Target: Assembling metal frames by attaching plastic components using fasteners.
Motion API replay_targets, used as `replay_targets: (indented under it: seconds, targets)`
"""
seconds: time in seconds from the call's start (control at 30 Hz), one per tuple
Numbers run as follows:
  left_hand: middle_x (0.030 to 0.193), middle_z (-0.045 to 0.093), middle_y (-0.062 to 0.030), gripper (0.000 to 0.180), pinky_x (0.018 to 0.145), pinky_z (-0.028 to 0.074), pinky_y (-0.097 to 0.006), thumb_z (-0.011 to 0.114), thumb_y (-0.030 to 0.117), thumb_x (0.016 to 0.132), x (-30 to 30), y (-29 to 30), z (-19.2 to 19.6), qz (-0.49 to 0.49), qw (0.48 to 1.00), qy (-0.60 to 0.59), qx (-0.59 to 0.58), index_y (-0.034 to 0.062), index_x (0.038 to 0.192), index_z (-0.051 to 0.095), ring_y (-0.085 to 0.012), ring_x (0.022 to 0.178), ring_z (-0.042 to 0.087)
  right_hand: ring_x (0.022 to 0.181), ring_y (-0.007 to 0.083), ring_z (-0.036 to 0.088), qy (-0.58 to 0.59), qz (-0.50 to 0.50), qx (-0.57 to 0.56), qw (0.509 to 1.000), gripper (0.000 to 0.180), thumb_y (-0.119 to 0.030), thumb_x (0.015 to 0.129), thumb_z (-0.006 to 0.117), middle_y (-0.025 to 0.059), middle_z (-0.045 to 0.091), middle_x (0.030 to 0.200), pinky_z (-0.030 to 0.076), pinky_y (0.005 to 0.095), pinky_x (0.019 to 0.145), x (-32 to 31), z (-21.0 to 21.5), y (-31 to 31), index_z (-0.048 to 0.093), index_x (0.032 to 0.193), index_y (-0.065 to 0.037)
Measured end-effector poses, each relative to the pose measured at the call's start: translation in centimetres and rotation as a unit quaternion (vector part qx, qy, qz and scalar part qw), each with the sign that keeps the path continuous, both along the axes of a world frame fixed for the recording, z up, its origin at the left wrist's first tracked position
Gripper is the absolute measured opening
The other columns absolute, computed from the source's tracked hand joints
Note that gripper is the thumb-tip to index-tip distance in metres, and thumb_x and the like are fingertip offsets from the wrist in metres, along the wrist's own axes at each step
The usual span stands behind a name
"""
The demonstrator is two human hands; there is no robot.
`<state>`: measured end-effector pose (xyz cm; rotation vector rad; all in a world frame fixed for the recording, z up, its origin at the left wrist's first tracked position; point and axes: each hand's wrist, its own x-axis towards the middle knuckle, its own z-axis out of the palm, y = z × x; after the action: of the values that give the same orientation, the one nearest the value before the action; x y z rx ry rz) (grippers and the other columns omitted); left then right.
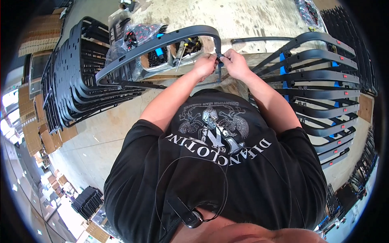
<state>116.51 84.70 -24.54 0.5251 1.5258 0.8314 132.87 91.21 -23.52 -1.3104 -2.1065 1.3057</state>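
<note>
In the head view, the left hand point(206, 66) and right hand point(236, 65) meet in front of the chest, thumbs and fingers closed on the downturned end of a curved black frame point(162, 38), which arches out to the left over the edge of the pale workbench point(259, 20) and past a box of small black parts point(156, 60). The fingers cover the joint, so I can't tell whether a small fitting is pinched there too; good handling would have the left hand steady the tube while the right works squarely along it, without twisting.
</note>
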Motion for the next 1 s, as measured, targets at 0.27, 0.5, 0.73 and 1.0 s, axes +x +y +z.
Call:
replay_targets:
  seconds: [0.27,0.5,0.73,1.0]
  targets:
    - [0.093,0.071,-0.0183,0.03,0.079,0.053,-0.045,0.058,0.029,0.102,-0.7,-1.6,0.9,-0.115,0.897,0.374,0.206,0.0019,0.1,0.07,-0.0386,0.089,0.068,0.075,0.0319,0.07,0.004,0.012,0.016,1.0,0.024,-0.021,0.092,0.071,0.0201,0.069,0.081,0.053,0.0403,0.07,0.4,-1.2,0.1,0.064,0.094,0.001]
    - [0.105,0.071,-0.0211,0.036,0.087,0.054,-0.049,0.06,0.04,0.096,-10.2,-3.4,5.0,-0.097,0.837,0.525,0.12,0.0066,0.104,0.073,-0.0394,0.1,0.068,0.077,0.0113,0.055,0.171,-0.153,-0.203,0.952,0.033,-0.028,0.093,0.074,0.0026,0.062,0.081,0.047,0.0284,0.073,2.6,-3.2,-2.1,0.067,0.099,0.004]
    - [0.138,0.063,-0.0186,0.063,0.106,0.049,-0.041,0.068,0.052,0.085,-18.8,-2.4,0.9,-0.165,0.777,0.545,-0.269,0.0034,0.126,0.069,-0.0374,0.126,0.061,0.079,0.0149,0.057,0.014,-0.102,-0.218,0.97,0.033,-0.03,0.095,0.07,0.0071,0.066,0.083,0.048,0.0327,0.074,4.9,-6.6,-6.8,0.07,0.098,0.002]
    - [0.131,0.066,-0.0212,0.055,0.102,0.051,-0.043,0.066,0.046,0.085,-22.4,-4.7,0.0,-0.088,0.784,0.602,-0.12,0.0057,0.122,0.071,-0.0356,0.12,0.065,0.072,0.0146,0.057,-0.073,-0.176,-0.249,0.95,0.031,-0.032,0.091,0.071,0.0056,0.063,0.081,0.047,0.0319,0.066,3.3,-7.1,-13.0,0.068,0.094,-0.002]
